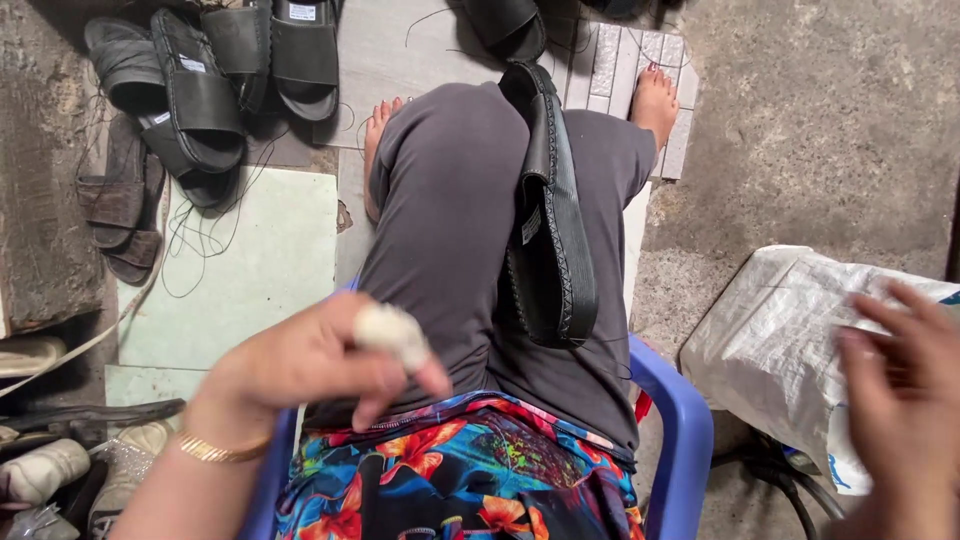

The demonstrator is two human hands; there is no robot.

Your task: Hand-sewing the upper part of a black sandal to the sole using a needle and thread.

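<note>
A black slide sandal (548,215) lies between my knees on my grey trousers, sole edge up. My left hand (310,365) hovers over my left thigh with fingers loosely curled; a white bandage wraps one finger and a gold bangle sits on the wrist. It holds nothing that I can see. My right hand (905,390) is out at the right edge, blurred, fingers spread, over a white woven sack (780,330). Neither hand touches the sandal.
I sit on a blue plastic chair (680,430). Several black slide sandals (200,90) are piled at the top left, with brown ones (120,205) beside them and loose thread on the pale tiles. More footwear lies at the bottom left. Rough concrete floor at right.
</note>
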